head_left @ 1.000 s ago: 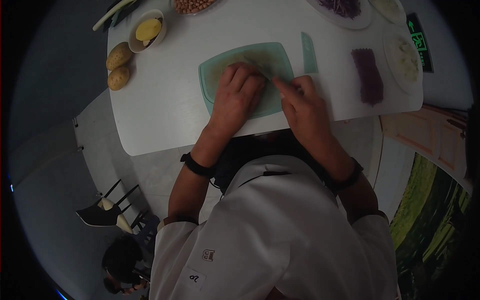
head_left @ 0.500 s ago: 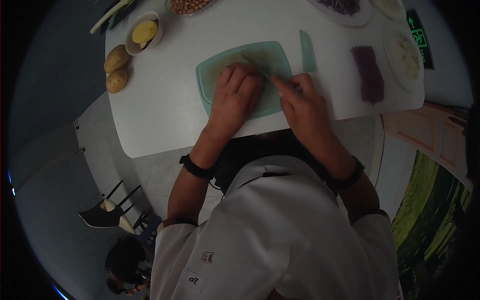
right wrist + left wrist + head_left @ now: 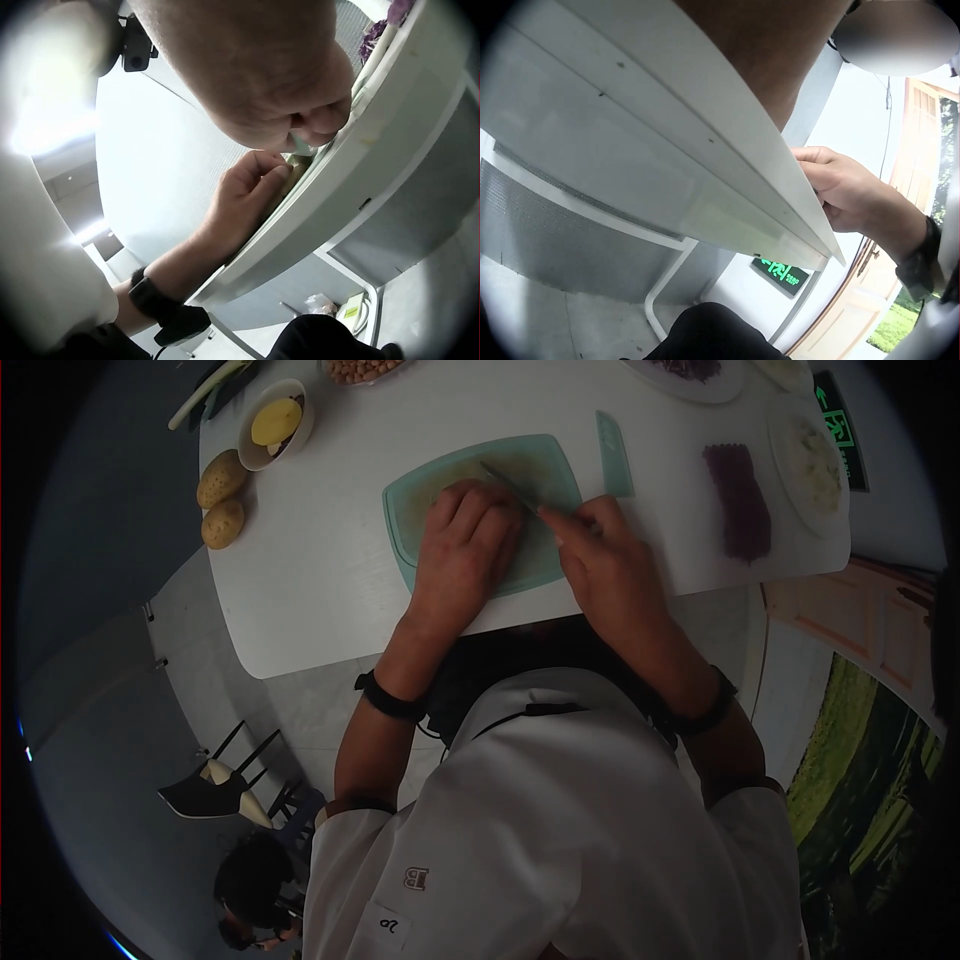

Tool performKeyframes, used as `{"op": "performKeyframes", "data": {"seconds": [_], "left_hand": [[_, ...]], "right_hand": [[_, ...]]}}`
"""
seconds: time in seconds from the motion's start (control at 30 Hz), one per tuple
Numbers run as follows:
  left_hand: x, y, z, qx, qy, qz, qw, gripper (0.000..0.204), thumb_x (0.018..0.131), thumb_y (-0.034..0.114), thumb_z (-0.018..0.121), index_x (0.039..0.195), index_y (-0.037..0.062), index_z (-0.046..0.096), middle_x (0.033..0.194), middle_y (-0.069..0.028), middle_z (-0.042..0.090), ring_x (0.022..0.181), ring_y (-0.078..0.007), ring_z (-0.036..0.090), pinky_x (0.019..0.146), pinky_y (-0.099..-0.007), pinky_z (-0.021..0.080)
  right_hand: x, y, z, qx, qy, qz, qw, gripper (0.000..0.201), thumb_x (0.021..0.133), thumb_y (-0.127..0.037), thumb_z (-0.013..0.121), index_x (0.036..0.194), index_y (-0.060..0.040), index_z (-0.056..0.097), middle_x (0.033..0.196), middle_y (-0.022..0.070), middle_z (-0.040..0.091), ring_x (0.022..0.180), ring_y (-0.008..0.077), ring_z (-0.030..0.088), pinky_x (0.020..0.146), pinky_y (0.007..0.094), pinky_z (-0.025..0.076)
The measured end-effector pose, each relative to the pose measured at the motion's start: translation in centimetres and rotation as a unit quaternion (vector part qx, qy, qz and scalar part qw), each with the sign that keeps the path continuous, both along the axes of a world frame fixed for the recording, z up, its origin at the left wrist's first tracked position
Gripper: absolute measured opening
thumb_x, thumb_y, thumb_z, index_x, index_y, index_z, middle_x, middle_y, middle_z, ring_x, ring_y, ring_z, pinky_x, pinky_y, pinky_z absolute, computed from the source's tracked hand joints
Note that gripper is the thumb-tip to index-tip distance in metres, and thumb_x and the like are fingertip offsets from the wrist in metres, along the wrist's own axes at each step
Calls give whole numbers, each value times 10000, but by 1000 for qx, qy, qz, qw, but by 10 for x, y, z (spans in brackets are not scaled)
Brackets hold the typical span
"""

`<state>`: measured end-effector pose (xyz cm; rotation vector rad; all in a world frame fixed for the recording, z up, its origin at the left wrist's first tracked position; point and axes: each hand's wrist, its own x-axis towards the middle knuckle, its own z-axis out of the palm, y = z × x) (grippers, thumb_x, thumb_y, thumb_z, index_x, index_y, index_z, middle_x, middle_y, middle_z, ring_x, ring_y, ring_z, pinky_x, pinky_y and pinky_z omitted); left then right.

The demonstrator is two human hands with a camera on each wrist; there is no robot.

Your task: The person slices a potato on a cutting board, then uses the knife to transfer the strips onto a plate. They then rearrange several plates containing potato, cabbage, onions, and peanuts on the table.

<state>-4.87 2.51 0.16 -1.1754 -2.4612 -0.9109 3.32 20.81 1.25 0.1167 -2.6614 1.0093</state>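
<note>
Right hand (image 3: pixel 612 565) curled round the handle of a knife (image 3: pixel 508 484), I have its blade pointing to the far left over a green cutting board (image 3: pixel 410 505). My left hand (image 3: pixel 465 550) is bent over a pale yellowish piece (image 3: pixel 298 171) on that board; its fingers hide the piece from overhead, and only the right wrist view shows me a bit of it, held beneath them. What worries me most is the blade lying so close to the left fingertips, touching or not I cannot tell: should the piece roll or a fingertip stray outward, the edge could catch it. A hard push might also slide the board, since it sits close to the near edge of the table (image 3: pixel 300 590).

To the left, two potatoes (image 3: pixel 222 500) lie by the table's edge, where a knock could roll them off. Just beyond them, a white bowl (image 3: pixel 262 458) holds a yellow chunk (image 3: pixel 275 423) over darker bits. At the far side, a dish holds reddish-brown nuts (image 3: pixel 360 368). Far right, one plate (image 3: pixel 700 392) carries purple shreds (image 3: pixel 690 368); another, nearer plate (image 3: pixel 790 480) holds pale pieces (image 3: pixel 822 465) I can't identify.
</note>
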Motion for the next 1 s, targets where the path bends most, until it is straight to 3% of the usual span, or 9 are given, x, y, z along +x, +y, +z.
{"op": "performKeyframes", "data": {"seconds": [0.5, 0.57, 0.8, 0.87, 1.0], "left_hand": [[0, 2, 1, -5, 2, 3, 1000, 240, 780, 5, 772, 982, 63, 655, 1139, -72, 657, 1121, -312, 601, 953, -424, 509], [0, 2, 2, -8, 3, 3, 1000, 245, 776, 3, 772, 981, 65, 653, 1138, -71, 655, 1121, -311, 601, 950, -423, 508], [0, 1, 0, -6, 2, -2, 1000, 254, 768, -1, 774, 979, 66, 650, 1138, -74, 653, 1117, -311, 600, 945, -421, 507], [0, 2, 1, -7, 3, -1, 1000, 253, 767, -1, 773, 978, 65, 650, 1138, -75, 652, 1116, -311, 601, 946, -421, 507], [0, 2, 2, -6, 2, 1, 1000, 253, 766, 3, 774, 978, 67, 651, 1140, -79, 651, 1118, -313, 602, 952, -421, 507]], "right_hand": [[4, 0, 2, -5, 5, -5, 1000, 335, 889, 12, 718, 1216, -56, 726, 996, 102, 572, 745, 239, 692, 593, 362, 607], [5, 0, 5, -57, -34, -16, 998, 373, 921, 52, 660, 1267, -73, 720, 1022, 128, 608, 792, 280, 693, 677, 400, 573], [6, 0, 4, -62, -39, -13, 997, 374, 917, 58, 654, 1263, -67, 719, 1031, 129, 606, 789, 276, 693, 676, 398, 573], [5, 2, 2, -31, -2, 3, 1000, 338, 897, 13, 712, 1228, -55, 719, 995, 102, 564, 765, 231, 688, 584, 353, 601], [5, 4, 4, -30, 2, 6, 1000, 340, 895, 15, 714, 1227, -53, 719, 995, 102, 560, 763, 229, 686, 583, 356, 601]]}}
